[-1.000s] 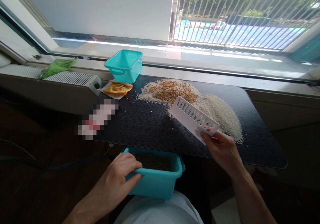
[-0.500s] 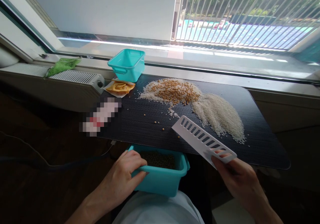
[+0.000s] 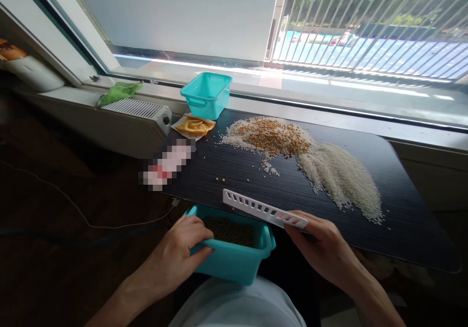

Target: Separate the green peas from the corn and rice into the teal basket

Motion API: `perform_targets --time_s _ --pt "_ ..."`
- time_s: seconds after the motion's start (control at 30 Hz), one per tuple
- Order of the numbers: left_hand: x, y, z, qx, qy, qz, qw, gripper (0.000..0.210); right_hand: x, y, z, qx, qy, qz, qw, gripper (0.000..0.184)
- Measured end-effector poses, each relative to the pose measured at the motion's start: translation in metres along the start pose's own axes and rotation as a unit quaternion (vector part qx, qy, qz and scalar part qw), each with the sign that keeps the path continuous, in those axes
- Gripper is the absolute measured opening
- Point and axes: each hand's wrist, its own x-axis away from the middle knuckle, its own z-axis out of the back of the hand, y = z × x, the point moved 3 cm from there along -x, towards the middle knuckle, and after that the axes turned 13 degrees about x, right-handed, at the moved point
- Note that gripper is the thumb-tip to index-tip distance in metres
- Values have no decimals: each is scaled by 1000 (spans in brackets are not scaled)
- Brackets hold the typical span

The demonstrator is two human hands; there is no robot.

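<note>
My left hand [image 3: 188, 244] grips the near left rim of a turquoise plastic bin [image 3: 230, 261], held against my body below the table edge. Small dark greenish grains [image 3: 230, 232] cover the bin's bottom. In my right hand [image 3: 321, 237] is a white slotted plastic strip [image 3: 261, 209], thumb and fingers closed on its right end. The strip lies along the table's near edge, just above the bin. Farther back on the table, yellow-brown beans or peas [image 3: 272, 134] lie over a pile of white rice [image 3: 340, 176]. A few loose beans [image 3: 220, 179] lie left of the strip.
The black table [image 3: 413, 220] stands by the window. At its far left are a second turquoise bin [image 3: 206, 98], a yellow item on white paper [image 3: 194, 126] and a blurred-out object [image 3: 170, 163]. A green cloth [image 3: 120, 93] rests on the radiator [image 3: 135, 110]; a cable [image 3: 120, 226] trails below.
My right hand has swung the strip left and toward the bin, turning it more upright along the edge. The left hand keeps its hold. The view has turned slightly left.
</note>
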Motion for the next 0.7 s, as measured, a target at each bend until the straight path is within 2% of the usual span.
perform_targets --time_s 0.17,0.33,0.43,0.57,0.63,0.7 --pt "10 -15 19 -25 33 -2 999 14 -37 -1 -19 19 49 22 998 18" --pt "18 -24 27 -46 50 -5 998 17 -69 -10 -45 11 -8 34 999 22" --pt "20 -23 30 -51 55 -4 997 17 -65 -22 -45 -7 -62 65 996 24" --pt "21 -20 33 -56 49 14 997 16 -42 -30 -30 -25 -122 91 988 25" --pt "20 -19 32 -52 46 14 997 15 -29 -25 -20 -27 -113 69 991 25" --pt "19 -20 30 -45 42 7 998 14 -18 -14 -9 -17 -65 35 997 23"
